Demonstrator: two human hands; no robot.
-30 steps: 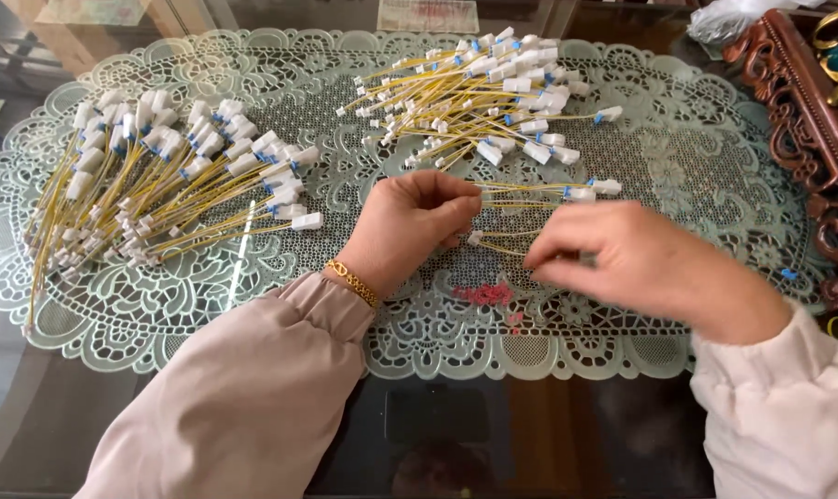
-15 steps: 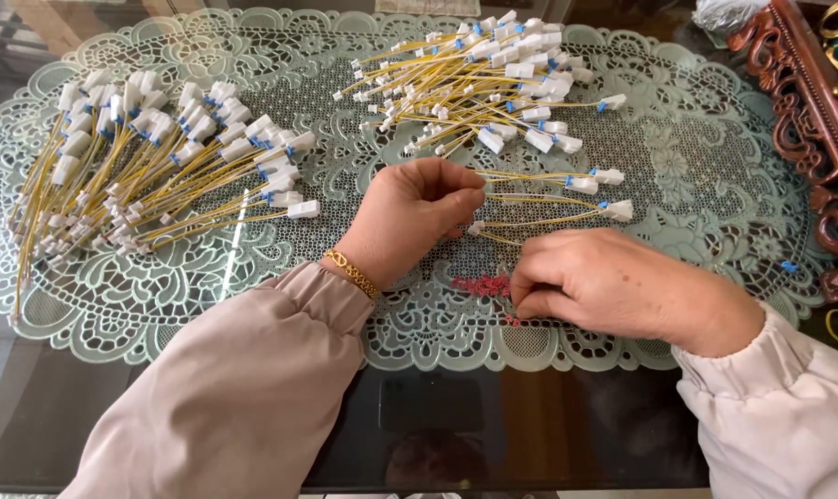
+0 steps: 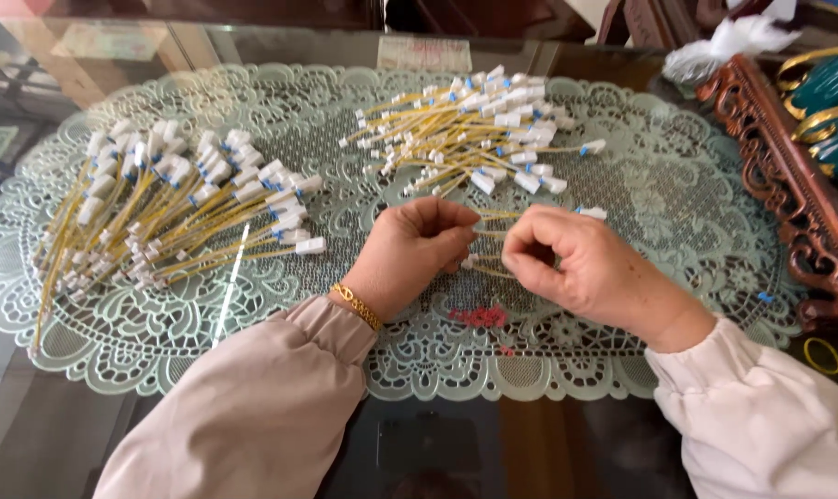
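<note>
1. Glass table (image 3: 30,434) underneath, a pale green lace mat (image 3: 678,212) spread across it, a carved wooden frame (image 3: 789,176) along the right edge.
2. Left hand (image 3: 409,254) is curled, fingers pinched on a small bundle of yellow cables (image 3: 488,242) with white plugs.
3. Right hand (image 3: 585,263) closes thumb to fingertips just right of that pinch; whether it grips a cable or something smaller, I cannot tell.
4. That bundle lies between the two hands, long axis running left to right, one white plug (image 3: 593,212) poking out above the right knuckles.
5. Loose heap (image 3: 479,139) sits just beyond the hands, up the mat, about equally near to both.
6. Sorted pile (image 3: 169,212) fans out well to the left, nearer the left hand.
7. Red rubber bands (image 3: 479,317) lie just below the hands.
</note>
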